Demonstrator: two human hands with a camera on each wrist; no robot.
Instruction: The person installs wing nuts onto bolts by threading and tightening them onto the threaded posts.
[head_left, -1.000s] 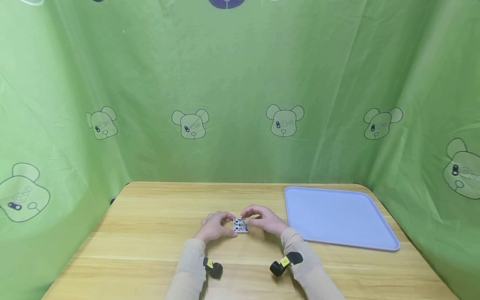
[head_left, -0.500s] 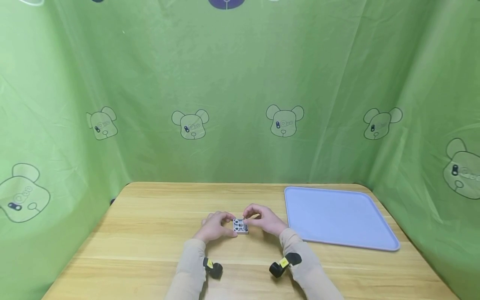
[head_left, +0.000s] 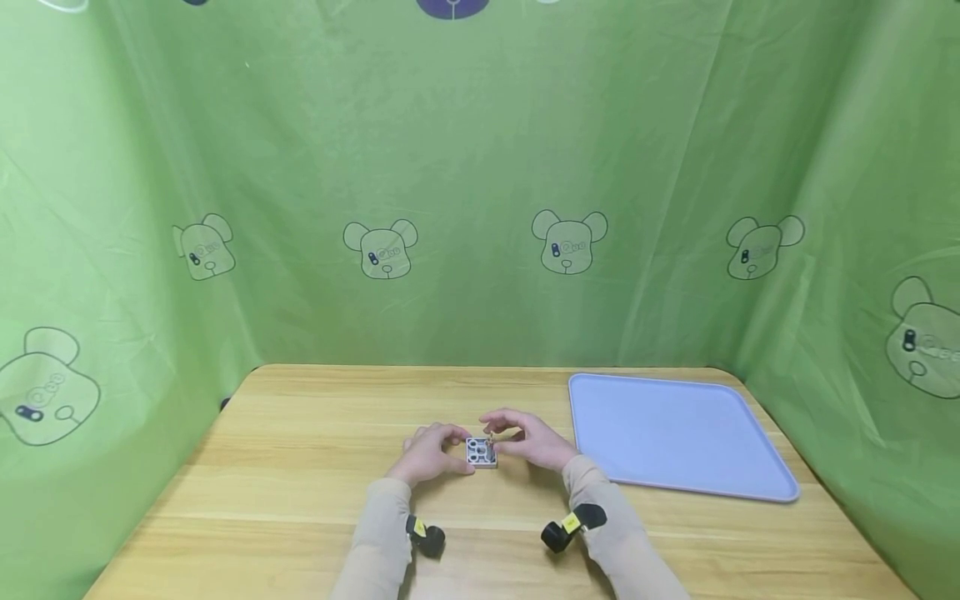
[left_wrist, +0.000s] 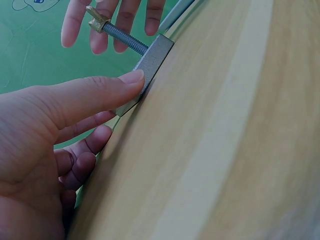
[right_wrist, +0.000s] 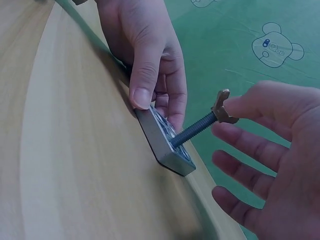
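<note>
Your right fingers (right_wrist: 250, 145) have parted at the wing nut (right_wrist: 219, 107) (hidden half a second ago) above the block (right_wrist: 157, 137), suggesting a regrip; your left fingers (right_wrist: 176, 87) pinch that block on the table (right_wrist: 75, 150).

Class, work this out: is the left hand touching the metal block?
Touching: the left wrist view shows the left hand pressing its thumb against the metal block.
</note>
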